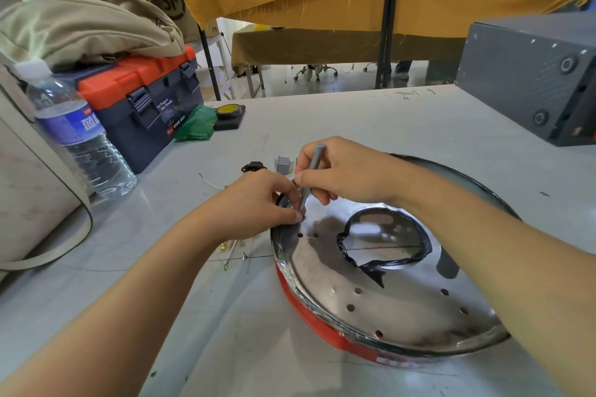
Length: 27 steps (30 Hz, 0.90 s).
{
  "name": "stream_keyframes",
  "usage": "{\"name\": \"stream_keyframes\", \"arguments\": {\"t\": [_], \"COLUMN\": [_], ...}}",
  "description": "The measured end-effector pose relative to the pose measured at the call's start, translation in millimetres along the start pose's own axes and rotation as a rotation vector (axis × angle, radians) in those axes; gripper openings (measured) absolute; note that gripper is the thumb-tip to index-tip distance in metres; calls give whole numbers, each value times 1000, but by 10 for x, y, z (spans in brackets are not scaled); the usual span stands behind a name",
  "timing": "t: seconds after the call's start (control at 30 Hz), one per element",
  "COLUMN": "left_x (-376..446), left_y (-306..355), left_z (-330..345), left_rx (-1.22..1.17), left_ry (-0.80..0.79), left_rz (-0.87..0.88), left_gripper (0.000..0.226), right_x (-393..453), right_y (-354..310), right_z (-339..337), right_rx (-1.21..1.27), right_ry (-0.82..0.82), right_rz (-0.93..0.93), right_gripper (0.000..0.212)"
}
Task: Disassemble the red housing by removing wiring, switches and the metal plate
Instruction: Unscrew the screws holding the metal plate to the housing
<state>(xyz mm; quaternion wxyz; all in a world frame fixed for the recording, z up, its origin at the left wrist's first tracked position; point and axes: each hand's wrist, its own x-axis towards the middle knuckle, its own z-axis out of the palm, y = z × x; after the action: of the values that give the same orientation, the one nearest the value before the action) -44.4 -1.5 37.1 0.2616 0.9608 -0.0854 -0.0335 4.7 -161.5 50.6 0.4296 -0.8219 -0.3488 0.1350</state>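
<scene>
Working the plate's rim.
My right hand (342, 171) grips a tool (310, 177), tip at the plate (403, 306); my left hand (258, 200) pinches the rim beside it.

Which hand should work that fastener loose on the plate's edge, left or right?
Right. The right hand already holds the grey tool, tip down at the metal plate rim; the left hand only pinches beside the tip, steadying.

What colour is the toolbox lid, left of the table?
Orange-red, over a dark navy body with dark latches. The toolbox shows clearly in the head view.
</scene>
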Motion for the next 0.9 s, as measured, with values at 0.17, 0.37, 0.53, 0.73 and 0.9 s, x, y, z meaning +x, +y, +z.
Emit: {"name": "stream_keyframes", "arguments": {"t": [0.17, 0.37, 0.53, 0.73, 0.9], "left_x": [-2, -27, -105, -272, -393], "left_y": [-17, -104, -198, -434, -532], "left_z": [11, 71, 27, -120, -116], "left_rx": [-1, -257, -552, -426, -189], "left_ry": [39, 165, 372, 375, 248], "left_rz": [16, 25, 12, -32, 2], "left_gripper": [6, 7, 8, 15, 16], "right_x": [7, 2, -8, -30, -81], "right_y": [-8, -58, -122, -262, -380], "right_z": [0, -38, -56, -88, -95], "right_rx": [-8, 91, 165, 45, -2], "right_ry": [68, 307, 395, 318, 187], "right_rz": [-2, -97, -165, -191, -176], "right_gripper": [18, 26, 26, 26, 26]}}
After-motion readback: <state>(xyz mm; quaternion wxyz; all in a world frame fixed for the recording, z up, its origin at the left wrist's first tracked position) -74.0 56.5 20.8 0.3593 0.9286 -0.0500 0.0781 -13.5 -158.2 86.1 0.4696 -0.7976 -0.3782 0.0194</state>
